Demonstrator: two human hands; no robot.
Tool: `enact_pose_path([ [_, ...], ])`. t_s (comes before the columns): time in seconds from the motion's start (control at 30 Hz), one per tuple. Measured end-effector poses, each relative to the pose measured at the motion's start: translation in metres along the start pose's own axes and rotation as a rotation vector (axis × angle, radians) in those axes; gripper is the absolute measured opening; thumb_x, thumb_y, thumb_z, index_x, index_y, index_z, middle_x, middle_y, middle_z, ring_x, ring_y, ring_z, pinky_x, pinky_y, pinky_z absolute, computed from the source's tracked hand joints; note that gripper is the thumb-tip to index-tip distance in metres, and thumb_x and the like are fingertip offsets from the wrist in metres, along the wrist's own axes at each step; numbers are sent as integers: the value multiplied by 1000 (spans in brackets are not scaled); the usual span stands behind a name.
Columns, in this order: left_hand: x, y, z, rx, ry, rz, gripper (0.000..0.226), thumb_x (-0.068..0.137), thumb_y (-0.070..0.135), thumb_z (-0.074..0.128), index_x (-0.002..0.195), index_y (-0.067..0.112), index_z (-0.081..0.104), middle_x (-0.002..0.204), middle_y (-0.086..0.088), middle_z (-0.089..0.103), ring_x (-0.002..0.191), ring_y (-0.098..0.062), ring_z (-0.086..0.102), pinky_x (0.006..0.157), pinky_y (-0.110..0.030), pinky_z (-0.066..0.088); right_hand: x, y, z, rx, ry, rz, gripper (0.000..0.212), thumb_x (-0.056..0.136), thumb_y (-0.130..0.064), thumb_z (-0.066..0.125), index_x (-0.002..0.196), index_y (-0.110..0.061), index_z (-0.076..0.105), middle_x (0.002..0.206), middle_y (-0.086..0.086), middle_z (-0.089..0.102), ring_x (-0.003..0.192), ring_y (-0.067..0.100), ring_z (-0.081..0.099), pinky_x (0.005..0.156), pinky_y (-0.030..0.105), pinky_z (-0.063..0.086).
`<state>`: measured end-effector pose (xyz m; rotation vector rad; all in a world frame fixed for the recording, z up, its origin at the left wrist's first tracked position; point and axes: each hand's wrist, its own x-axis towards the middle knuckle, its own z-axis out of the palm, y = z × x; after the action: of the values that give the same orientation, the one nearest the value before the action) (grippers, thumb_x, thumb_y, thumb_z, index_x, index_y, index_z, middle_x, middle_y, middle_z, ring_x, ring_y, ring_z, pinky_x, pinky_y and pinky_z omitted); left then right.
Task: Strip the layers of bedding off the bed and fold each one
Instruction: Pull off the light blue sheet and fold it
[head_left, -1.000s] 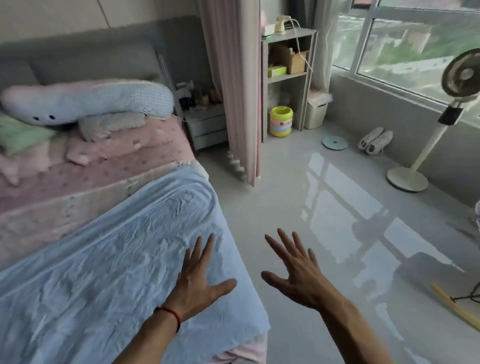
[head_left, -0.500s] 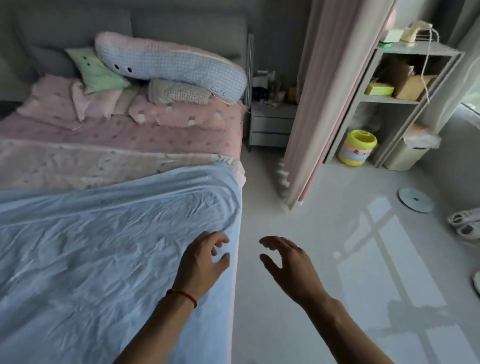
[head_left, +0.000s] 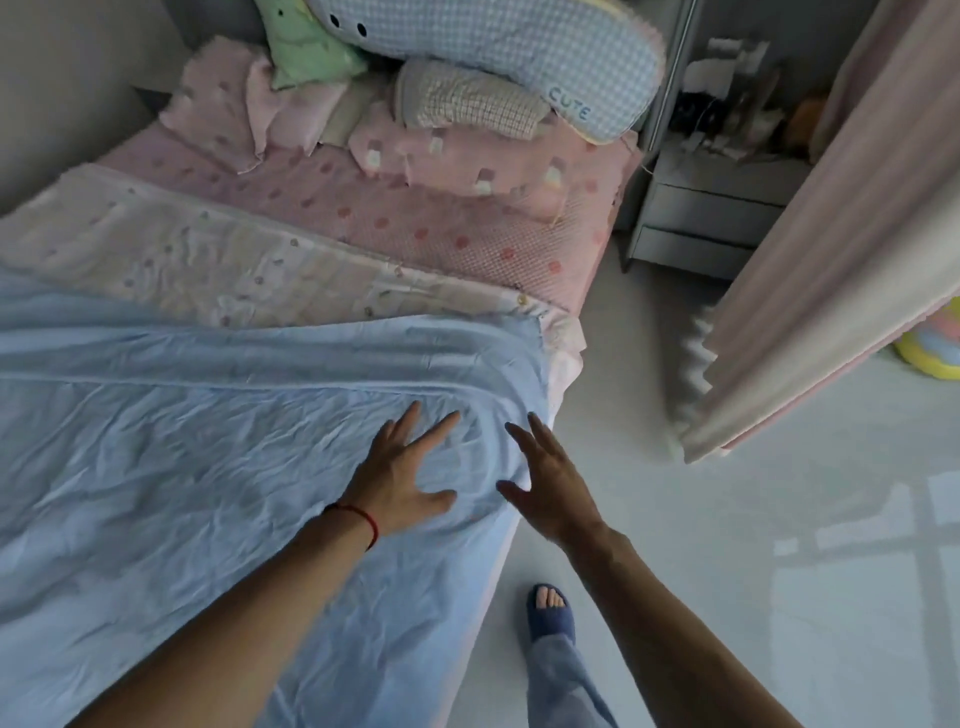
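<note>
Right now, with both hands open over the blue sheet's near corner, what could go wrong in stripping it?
The left hand and right hand grip nothing, so the blue sheet may slip. Pulled up, it may drag the cream quilt beneath. Its edge could fall by the slippered foot.

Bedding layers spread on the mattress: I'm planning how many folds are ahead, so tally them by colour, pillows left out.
Blue: 1, the blue sheet on top, under both open hands, left hand and right hand.
Cream: 1, the cream patterned blanket.
Pink: 1, the pink dotted sheet.
Total: 3.
</note>
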<state>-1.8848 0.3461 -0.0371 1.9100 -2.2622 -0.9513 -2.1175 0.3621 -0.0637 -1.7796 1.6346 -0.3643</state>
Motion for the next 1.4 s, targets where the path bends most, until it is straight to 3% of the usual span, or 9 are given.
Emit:
enact_pose_path([
  [0.2,188,-11,25,62,-130,-157,106,74,63,75,139,76,-8,166,13,-21,153,-30,-21,116,-72,15,172,78,0,-128,-176,12,97,92,-61,63,164,-32,4,169,-7,-23,156,21,-24,123,60,-4],
  [0.37,335,-57,57,91,-78,-330,101,80,80,56,144,65,-21,167,6,-21,153,-39,-15,112,-76,15,297,119,26,-187,-196,-30,65,109,-44,38,165,-27,9,173,-4,-4,159,20,-7,126,55,6],
  [0.6,410,-91,113,324,-223,-472,138,62,82,71,143,52,-37,163,-6,-30,148,-55,-1,103,-79,25,450,165,54,-324,46,-90,60,103,-17,51,160,-24,31,167,3,29,154,28,24,123,53,25],
  [0.73,416,-86,112,329,-248,-519,140,66,77,74,142,48,-40,162,-9,-33,147,-56,-4,102,-80,24,461,182,62,-466,179,-126,47,92,-14,69,138,-14,57,130,15,61,119,38,58,105,56,41],
  [0.87,422,-87,119,300,-251,-560,142,67,73,76,139,48,-43,159,-10,-38,147,-57,-9,101,-83,21,452,190,56,-493,391,-317,11,90,-13,72,97,-8,66,87,13,65,79,36,65,72,47,52],
  [1.0,423,-86,123,287,-246,-569,142,68,69,78,140,48,-43,158,-10,-41,147,-57,-10,101,-84,19,423,197,57,-432,438,-459,25,83,-2,75,99,-11,58,82,8,60,71,32,62,64,41,51],
  [1.17,411,-94,118,177,-186,-522,139,63,70,81,149,49,-27,161,1,-36,149,-50,-14,104,-82,16,382,198,67,-445,458,-476,35,65,6,82,84,-11,57,77,7,55,67,30,56,62,40,47],
  [1.3,375,-105,104,-112,-19,-382,116,54,73,76,151,34,25,160,3,25,148,-26,25,116,-60,28,340,192,72,-348,470,-515,40,62,8,81,86,-12,57,78,7,54,66,31,53,62,39,43],
  [1.4,344,-99,95,-681,167,-404,72,55,49,76,115,13,62,117,-3,66,110,-19,61,101,-39,48,309,192,77,-308,442,-521,30,73,-2,84,88,-11,60,85,7,58,70,30,55,64,39,44],
])
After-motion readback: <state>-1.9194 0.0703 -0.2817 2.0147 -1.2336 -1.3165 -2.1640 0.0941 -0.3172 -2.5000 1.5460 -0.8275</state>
